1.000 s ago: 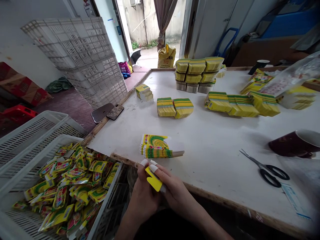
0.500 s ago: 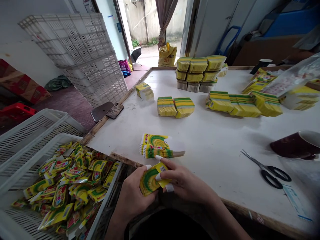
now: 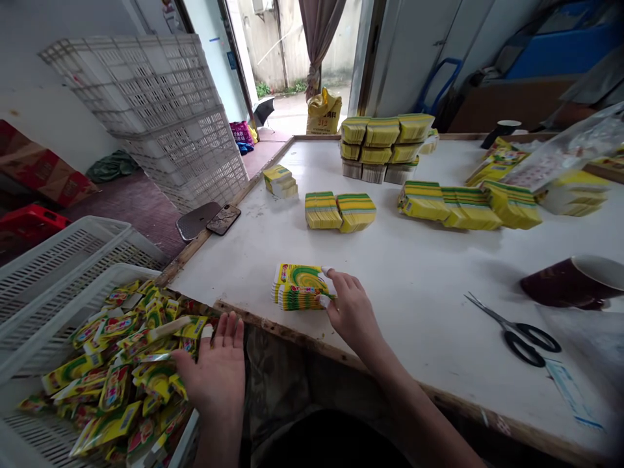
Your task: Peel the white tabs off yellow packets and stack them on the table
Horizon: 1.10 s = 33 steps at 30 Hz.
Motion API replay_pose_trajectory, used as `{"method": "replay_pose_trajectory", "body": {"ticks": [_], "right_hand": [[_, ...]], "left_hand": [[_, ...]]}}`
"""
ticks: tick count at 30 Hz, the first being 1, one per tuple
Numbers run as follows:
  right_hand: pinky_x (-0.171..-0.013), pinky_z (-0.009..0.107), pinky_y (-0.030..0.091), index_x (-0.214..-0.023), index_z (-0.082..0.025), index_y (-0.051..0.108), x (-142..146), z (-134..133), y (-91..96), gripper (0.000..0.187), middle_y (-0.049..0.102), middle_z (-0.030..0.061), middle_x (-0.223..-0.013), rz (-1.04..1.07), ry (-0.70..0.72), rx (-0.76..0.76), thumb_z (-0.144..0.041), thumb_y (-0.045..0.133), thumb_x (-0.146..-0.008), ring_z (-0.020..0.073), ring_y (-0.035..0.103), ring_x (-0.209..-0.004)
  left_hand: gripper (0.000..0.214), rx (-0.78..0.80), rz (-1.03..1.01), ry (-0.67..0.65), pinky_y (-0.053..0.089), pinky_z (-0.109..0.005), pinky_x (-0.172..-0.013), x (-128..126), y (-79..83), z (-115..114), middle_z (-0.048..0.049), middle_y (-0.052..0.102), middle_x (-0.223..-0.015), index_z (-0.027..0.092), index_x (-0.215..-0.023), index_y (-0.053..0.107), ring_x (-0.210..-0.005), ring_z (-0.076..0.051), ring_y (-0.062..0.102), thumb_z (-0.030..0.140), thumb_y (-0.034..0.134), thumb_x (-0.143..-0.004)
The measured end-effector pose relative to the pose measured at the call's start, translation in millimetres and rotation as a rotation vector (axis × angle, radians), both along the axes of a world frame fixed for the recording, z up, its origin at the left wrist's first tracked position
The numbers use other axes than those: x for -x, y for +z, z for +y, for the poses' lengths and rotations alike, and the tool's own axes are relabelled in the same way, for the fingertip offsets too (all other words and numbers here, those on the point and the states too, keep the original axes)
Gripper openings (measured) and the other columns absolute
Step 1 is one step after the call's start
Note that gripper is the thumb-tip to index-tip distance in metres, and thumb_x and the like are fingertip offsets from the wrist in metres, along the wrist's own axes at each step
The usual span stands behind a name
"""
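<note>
My left hand (image 3: 217,374) lies over the near corner of the white crate (image 3: 29,325), fingers stretched out flat on the loose yellow-green packets (image 3: 121,370). It holds nothing that I can see. My right hand (image 3: 351,312) reaches onto the table. Its taped thumb and fingertips pinch the right end of a small stack of flat yellow-green cartons (image 3: 298,286) near the front edge.
White table (image 3: 414,279) with a wooden rim. Carton stacks (image 3: 340,210) sit mid-table, with more (image 3: 385,146) at the back and right (image 3: 468,205). Scissors (image 3: 517,328) and a dark cup (image 3: 570,281) lie at right. Two phones (image 3: 209,220) lie at the left edge. Empty white crates (image 3: 156,110) are stacked at left.
The hands held a yellow carton together at the table edge. They have parted: the left went to the crate, the right to the carton stack. That carton is out of sight.
</note>
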State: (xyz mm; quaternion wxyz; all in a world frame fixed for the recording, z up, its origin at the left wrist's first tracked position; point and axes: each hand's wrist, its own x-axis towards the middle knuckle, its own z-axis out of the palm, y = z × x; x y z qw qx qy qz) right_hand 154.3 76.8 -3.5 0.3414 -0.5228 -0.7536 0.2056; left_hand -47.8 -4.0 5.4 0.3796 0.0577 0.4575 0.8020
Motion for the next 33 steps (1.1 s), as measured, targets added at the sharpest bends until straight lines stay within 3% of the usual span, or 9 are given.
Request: {"method": "replay_pose_trajectory", "body": {"ticks": [7,12,15,18,21,25,29,31,33], "right_hand": [[-0.09,0.048,0.044,-0.117,-0.014,0.053,2,25,-3.1,0.047,0.065,0.0148,-0.104,-0.064,0.003,0.027,0.003,0.052,-0.074,0.0306,0.057,-0.099],[-0.072,0.031,0.049,-0.122,-0.019,0.04,6,2,8.4,0.047,0.057,0.0025,-0.09,0.155,0.068,0.089,-0.007,0.055,-0.079,0.0178,0.058,-0.075],[-0.063,0.026,0.045,-0.119,-0.023,0.04,18,-30,14.5,0.046,0.054,-0.002,-0.084,0.523,0.285,0.353,-0.013,0.06,-0.079,0.0141,0.053,-0.068],[-0.064,0.025,0.042,-0.12,-0.024,0.043,31,-61,14.0,0.048,0.054,-0.0019,-0.087,0.855,0.492,0.686,-0.019,0.067,-0.078,0.013,0.053,-0.072],[-0.071,0.026,0.04,-0.119,-0.023,0.049,37,-75,7.0,0.055,0.054,-0.0015,-0.09,0.985,0.574,0.844,-0.028,0.078,-0.073,0.0137,0.051,-0.079],[-0.066,0.025,0.037,-0.114,-0.023,0.053,33,-70,-1.8,0.051,0.05,-0.0049,-0.079,0.944,0.46,0.767,-0.029,0.081,-0.071,0.0124,0.046,-0.072],[-0.065,0.025,0.04,-0.097,-0.021,0.058,18,-59,1.0,0.016,0.056,-0.0025,-0.079,0.847,0.424,0.599,-0.03,0.066,-0.086,0.0131,0.051,-0.072],[-0.064,0.024,0.041,-0.09,-0.02,0.06,8,-56,4.4,0.004,0.06,-0.0012,-0.078,0.672,0.412,0.426,-0.023,0.058,-0.091,0.0133,0.053,-0.07],[-0.063,0.024,0.042,-0.09,-0.02,0.062,-2,-53,8.0,0.011,0.062,-0.0003,-0.077,0.513,0.376,0.226,-0.015,0.053,-0.091,0.0136,0.055,-0.068]], "left_hand": [[0.044,0.123,-0.041,-0.267,0.054,-0.027,-0.07,-15,-23.9,-4,-0.0082,0.07,-0.102,0.019,-0.108,0.066,-0.086,-0.018,0.067,0.053,0.069,-0.08],[0.056,-0.018,0.107,-0.367,0.054,-0.031,-0.08,-38,-21.2,-8,-0.0094,0.068,-0.113,0.021,-0.114,0.066,-0.099,-0.021,0.064,0.058,0.074,-0.073],[0.065,-0.168,0.076,-0.342,0.054,-0.038,-0.088,-51,-11.2,-6,-0.0101,0.067,-0.112,0.022,-0.11,0.067,-0.108,-0.028,0.061,0.064,0.078,-0.062],[0.059,-0.189,-0.008,-0.302,0.056,-0.039,-0.083,-60,-1.0,0,-0.008,0.067,-0.088,0.02,-0.095,0.068,-0.095,-0.029,0.065,0.07,0.072,-0.065],[0.066,-0.172,0.064,-0.218,0.057,-0.036,-0.078,-62,0.9,4,-0.0041,0.062,-0.074,0.02,-0.087,0.066,-0.085,-0.026,0.065,0.08,0.067,-0.06],[0.07,-0.071,0.242,-0.281,0.058,-0.033,-0.071,-54,-18.1,-5,-0.0054,0.067,-0.08,0.02,-0.085,0.068,-0.085,-0.026,0.067,0.08,0.072,-0.05],[0.044,-0.019,0.369,-0.339,0.058,-0.03,-0.069,-39,-39.3,-16,-0.0042,0.073,-0.081,0.019,-0.084,0.072,-0.077,-0.022,0.069,0.052,0.086,-0.059],[0.026,0.023,0.425,-0.333,0.058,-0.03,-0.071,-32,-39.0,-17,-0.0032,0.075,-0.079,0.018,-0.079,0.073,-0.074,-0.021,0.07,0.036,0.086,-0.065],[0.022,0.061,0.5,-0.374,0.057,-0.032,-0.077,-23,-29.2,-16,-0.0048,0.077,-0.084,0.017,-0.083,0.075,-0.079,-0.023,0.071,0.036,0.081,-0.072]]}}
